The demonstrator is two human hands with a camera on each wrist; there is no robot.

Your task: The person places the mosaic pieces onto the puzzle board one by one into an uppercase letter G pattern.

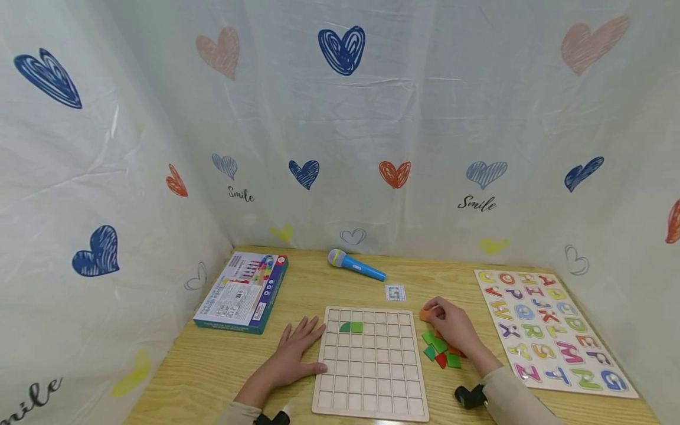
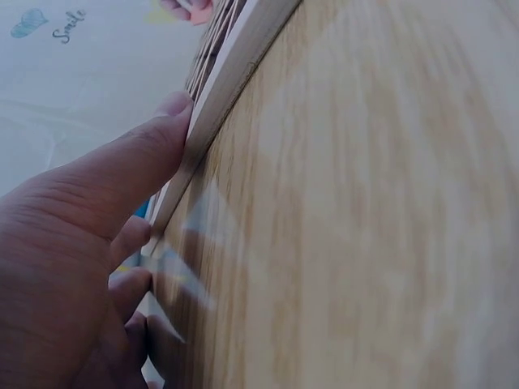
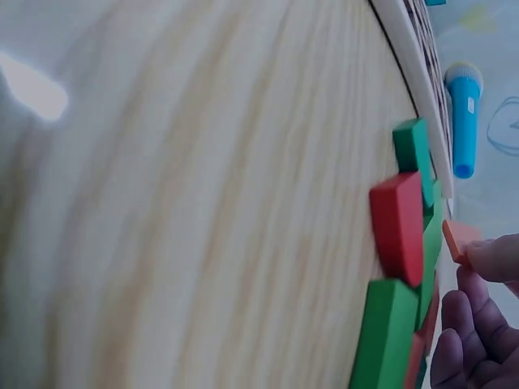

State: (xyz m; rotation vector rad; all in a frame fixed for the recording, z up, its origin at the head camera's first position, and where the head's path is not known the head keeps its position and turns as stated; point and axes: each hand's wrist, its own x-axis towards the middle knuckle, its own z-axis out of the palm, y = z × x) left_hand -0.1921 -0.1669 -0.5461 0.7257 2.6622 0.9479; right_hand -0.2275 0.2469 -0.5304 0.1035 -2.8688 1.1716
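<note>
Pinching the orange piece [image 1: 424,314], the right hand [image 1: 454,326] may slip. By pushing, the spread left hand [image 1: 289,361] could shift the board [image 1: 370,370].

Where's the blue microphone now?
In the head view, the blue microphone lies at the back of the table, beyond the grid board and left of the small card.

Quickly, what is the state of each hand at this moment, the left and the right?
Left hand: open, thumb touching the edge of the grid board.
Right hand: closed, holding an orange piece between thumb and fingers.
</note>
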